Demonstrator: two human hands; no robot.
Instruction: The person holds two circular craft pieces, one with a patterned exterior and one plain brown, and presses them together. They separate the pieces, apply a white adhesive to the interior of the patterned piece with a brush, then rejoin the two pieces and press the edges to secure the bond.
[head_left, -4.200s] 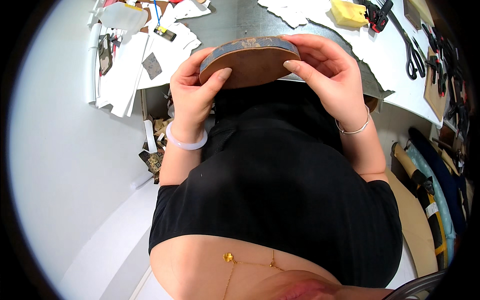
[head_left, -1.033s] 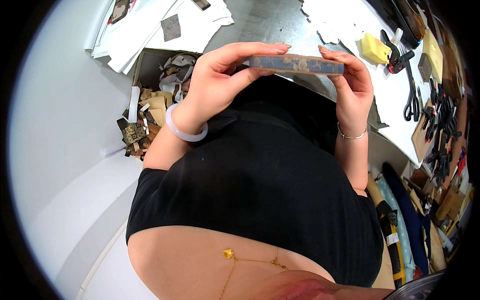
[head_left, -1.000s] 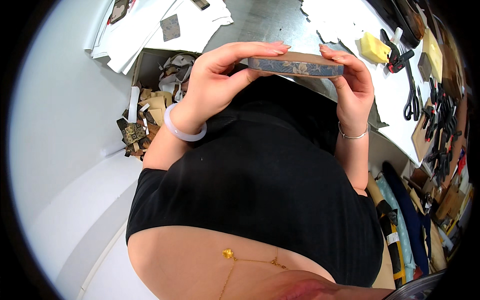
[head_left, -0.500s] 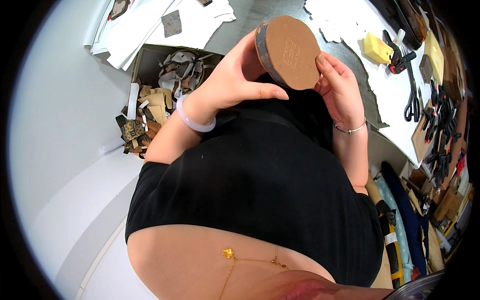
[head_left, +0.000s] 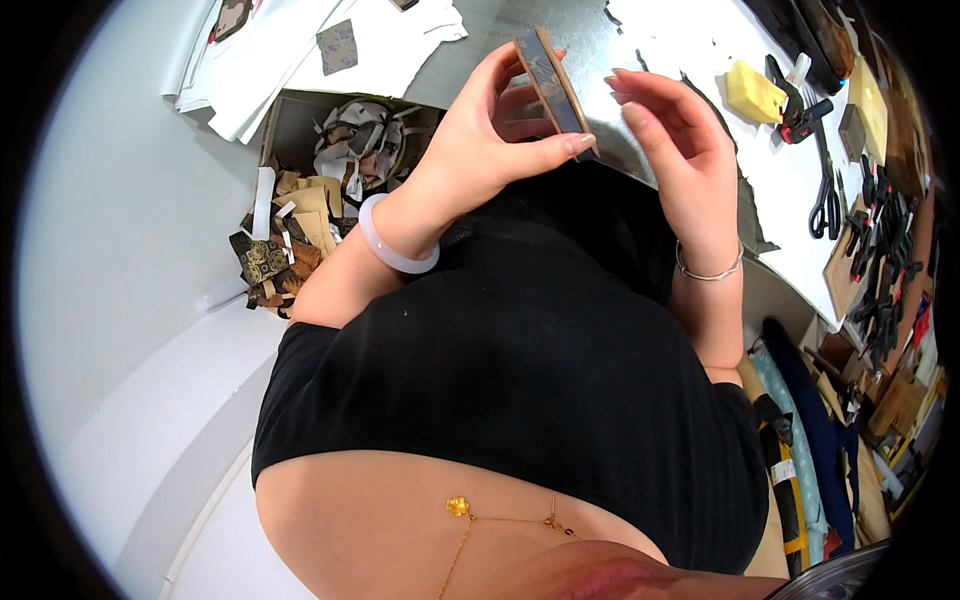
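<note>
Grasping a flat piece with the left hand, top centre.
Likely light and stiff, best held by its edge; with right hand empty, loosely curled, nearby.

right hand now off case

The case was slate-blue with tan motifs, edged in brown. Near the front-left edge of the grey counter, a grey swatch bore bluish motifs; toward its right edge, the sponge was yellow.
</note>
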